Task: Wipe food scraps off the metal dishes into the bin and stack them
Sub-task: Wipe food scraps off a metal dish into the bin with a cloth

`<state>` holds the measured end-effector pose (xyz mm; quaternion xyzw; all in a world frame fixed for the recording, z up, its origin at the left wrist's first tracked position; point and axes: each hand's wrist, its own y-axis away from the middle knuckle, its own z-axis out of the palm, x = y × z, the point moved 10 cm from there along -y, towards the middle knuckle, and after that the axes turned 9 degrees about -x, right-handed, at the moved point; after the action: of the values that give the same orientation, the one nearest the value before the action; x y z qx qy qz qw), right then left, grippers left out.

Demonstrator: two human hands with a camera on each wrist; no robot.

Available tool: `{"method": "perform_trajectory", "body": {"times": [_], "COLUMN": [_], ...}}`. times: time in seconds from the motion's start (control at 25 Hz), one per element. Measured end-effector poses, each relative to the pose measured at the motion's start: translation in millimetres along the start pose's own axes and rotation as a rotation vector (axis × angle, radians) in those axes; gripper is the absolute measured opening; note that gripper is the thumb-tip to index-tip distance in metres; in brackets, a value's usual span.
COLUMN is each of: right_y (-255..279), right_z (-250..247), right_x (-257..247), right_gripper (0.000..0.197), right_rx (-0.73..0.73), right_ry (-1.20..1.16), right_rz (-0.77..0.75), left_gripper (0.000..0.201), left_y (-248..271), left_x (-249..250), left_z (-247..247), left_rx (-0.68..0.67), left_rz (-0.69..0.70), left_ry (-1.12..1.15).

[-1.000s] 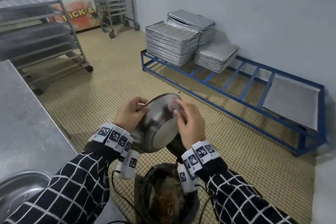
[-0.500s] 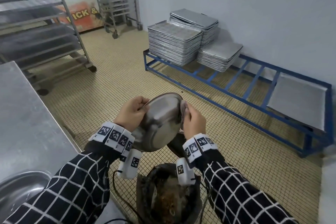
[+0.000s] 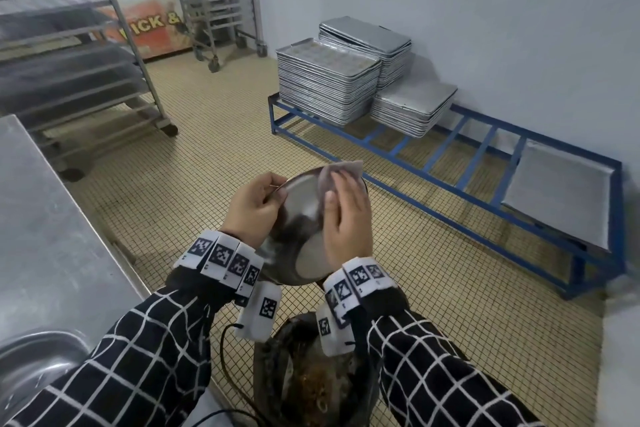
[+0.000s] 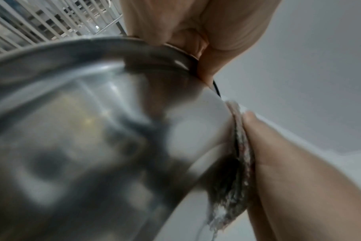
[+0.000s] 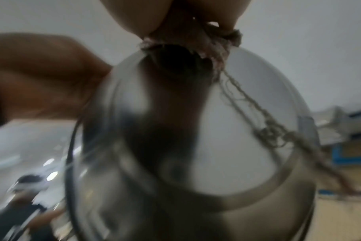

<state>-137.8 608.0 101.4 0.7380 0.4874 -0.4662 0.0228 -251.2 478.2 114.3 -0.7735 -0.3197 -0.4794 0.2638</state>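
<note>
The left hand [image 3: 254, 210] is pinching the rim of the round, shiny metal dish [image 3: 301, 229], its grip curled over the edge and tilting the dish above the dark round bin [image 3: 313, 374], likely so scraps are falling in. The right hand [image 3: 346, 218] is pressing a frayed greyish cloth [image 3: 341, 172] flat-fingered against the dish's upper inside. The dish's inside is looking mostly clean.

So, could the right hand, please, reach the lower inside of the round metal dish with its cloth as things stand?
Probably yes: the right hand presses the cloth near the round metal dish upper rim, with nothing blocking below.
</note>
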Motion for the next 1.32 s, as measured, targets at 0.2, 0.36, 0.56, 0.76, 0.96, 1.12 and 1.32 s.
{"method": "perform_trajectory", "body": {"times": [0.2, 0.36, 0.56, 0.76, 0.96, 1.12, 1.32], "right_y": [8.5, 8.1, 4.7, -2.6, 44.8, 31.3, -7.3], "right_z": [-15.5, -21.4, 25.7, -3.3, 1.7, -9.1, -18.8], "right_x": [78.6, 38.9, -43.0, 25.1, 113.9, 112.6, 76.5], "right_gripper": [0.031, 0.033, 0.042, 0.046, 0.033, 0.029, 0.029], "right_rx": [0.041, 0.117, -0.080, 0.103, 0.166, 0.063, -0.220], "right_ry": [-0.207, -0.179, 0.267, 0.038, -0.570, -0.473, -0.111], "right_rz": [0.419, 0.183, -0.215, 0.168, 0.695, 0.674, 0.351], "left_gripper": [0.013, 0.015, 0.012, 0.022, 0.029, 0.024, 0.023], "left_y": [0.9, -2.7, -6.9, 1.9, 6.4, 7.1, 7.4], "left_x": [-15.4, -25.4, -17.3, -27.3, -53.5, -66.0, -62.2], "left_z": [-11.8, -11.9, -1.9, -9.7, -24.4, -22.8, 4.9], "left_rx": [0.065, 0.108, 0.102, 0.182, 0.245, 0.149, -0.153], "left_rz": [-0.063, -0.090, -0.028, -0.081, -0.167, -0.190, -0.210], "left_ry": [0.029, 0.075, 0.102, 0.121, 0.325, 0.240, -0.031]}}
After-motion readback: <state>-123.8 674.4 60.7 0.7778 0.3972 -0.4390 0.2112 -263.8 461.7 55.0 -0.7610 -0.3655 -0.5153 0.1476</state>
